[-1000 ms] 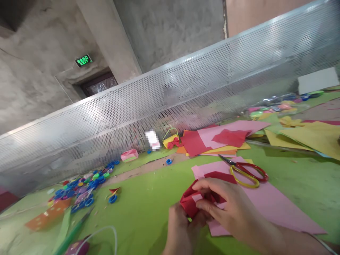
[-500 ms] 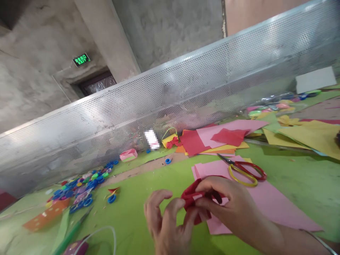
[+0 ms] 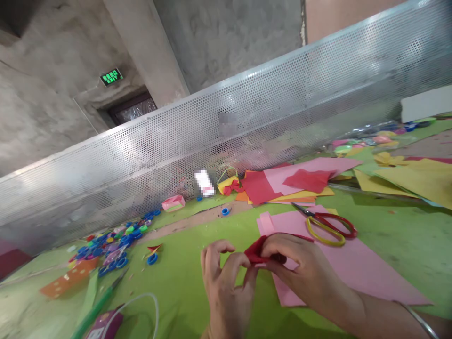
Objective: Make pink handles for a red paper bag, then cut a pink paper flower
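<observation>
Between my two hands is a folded piece of red craft sheet (image 3: 256,250), raised over the green tabletop. My left hand (image 3: 229,282) has thumb and index finger pinched at its left end, while the other fingers curl away from it. My right hand (image 3: 307,266) grips the piece from the right, its fingers covering much of it. Just behind and under the right hand lies a large pink sheet (image 3: 356,268), with a narrow pink strip (image 3: 267,223) at its upper left corner. Scissors (image 3: 326,226) with one red and one yellow handle loop rest on the pink sheet.
Red, pink and yellow sheets (image 3: 263,186) are stacked behind. A small yellow bag (image 3: 228,185) with a red bow and a pink box (image 3: 173,203) stand near the perforated metal screen (image 3: 158,146). Blue rings and caps (image 3: 120,242), a green-handled tool (image 3: 95,310) and a purple device (image 3: 109,325) lie left.
The red piece has turned and looks flatter, its opened folds no longer facing me. My left hand has shifted slightly right and up with it. The view has moved a little.
</observation>
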Tool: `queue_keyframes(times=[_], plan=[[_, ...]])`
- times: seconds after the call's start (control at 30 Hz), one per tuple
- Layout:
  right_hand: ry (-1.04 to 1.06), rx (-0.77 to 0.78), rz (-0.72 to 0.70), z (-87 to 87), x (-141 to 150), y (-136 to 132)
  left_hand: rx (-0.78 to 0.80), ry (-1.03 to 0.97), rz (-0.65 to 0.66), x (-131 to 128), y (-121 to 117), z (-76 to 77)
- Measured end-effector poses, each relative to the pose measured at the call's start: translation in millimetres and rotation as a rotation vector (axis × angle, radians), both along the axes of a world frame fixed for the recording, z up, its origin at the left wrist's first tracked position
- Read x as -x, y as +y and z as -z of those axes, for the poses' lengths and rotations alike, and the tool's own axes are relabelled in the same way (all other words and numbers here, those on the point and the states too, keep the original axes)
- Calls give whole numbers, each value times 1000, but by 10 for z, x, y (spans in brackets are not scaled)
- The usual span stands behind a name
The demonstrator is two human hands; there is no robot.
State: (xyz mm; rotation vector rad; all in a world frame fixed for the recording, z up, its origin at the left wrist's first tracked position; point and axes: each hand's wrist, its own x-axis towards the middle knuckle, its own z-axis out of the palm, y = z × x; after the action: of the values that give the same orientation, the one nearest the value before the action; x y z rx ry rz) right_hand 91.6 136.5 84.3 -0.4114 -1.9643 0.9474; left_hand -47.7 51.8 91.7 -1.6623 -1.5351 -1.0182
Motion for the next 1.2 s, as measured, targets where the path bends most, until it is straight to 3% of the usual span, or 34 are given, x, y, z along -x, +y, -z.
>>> queue_keyframes(times=[0.17, 0.43, 0.8, 1.07, 1.2], plan=[[-11, 5, 29, 15, 18, 26, -58, -58, 42, -19, 35, -2], [-94, 93, 51, 121, 51, 65, -9, -75, 41, -1, 50, 52], [-129, 82, 46, 133, 56, 81, 86, -103, 6, -31, 38, 29], [-332, 208, -186, -157, -95, 220, 227, -45, -15, 40, 5, 43], [-359, 194, -207, -278, -156, 233, 238, -21, 24, 21, -34, 15]])
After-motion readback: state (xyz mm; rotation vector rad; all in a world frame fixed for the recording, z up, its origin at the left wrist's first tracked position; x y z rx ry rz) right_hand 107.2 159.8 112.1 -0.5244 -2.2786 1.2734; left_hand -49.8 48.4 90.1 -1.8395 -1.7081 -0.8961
